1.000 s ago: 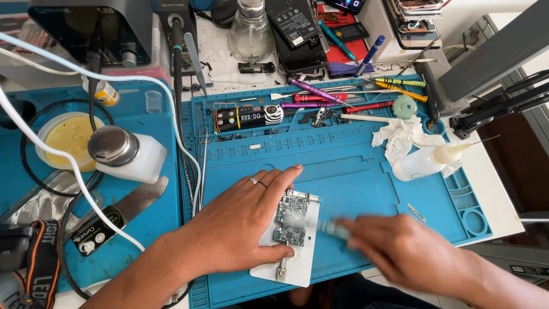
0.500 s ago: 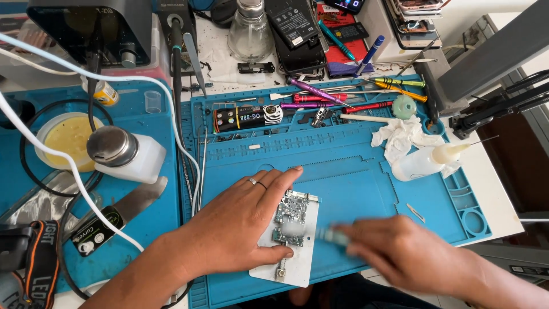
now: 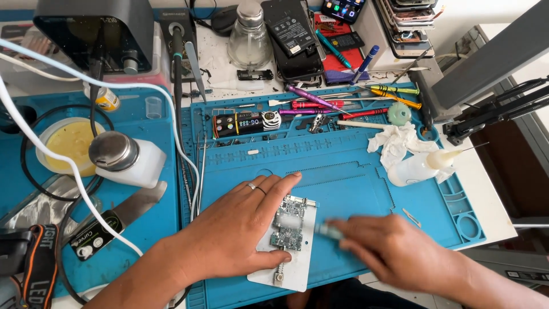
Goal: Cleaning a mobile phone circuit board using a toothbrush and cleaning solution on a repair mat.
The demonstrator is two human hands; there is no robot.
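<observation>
blue silicone repair mat [image 3: 354,189] is carrying a white plate [image 3: 297,269] with a small green circuit board [image 3: 290,223] on it. left hand [image 3: 234,234] is lying flat and spread, pinning plate and board down. right hand [image 3: 394,252] is closing around a small pale tool [image 3: 329,230], blurred, its tip at the board's right edge; likely cleaning or brushing, needing steady, light strokes.

Electronics repair workbench, blue silicone work mat [image 3: 354,171] at centre, coloured precision screwdrivers [image 3: 343,100] upper middle, black soldering station [image 3: 94,34] upper left, stacked phones [image 3: 409,14] upper right
</observation>
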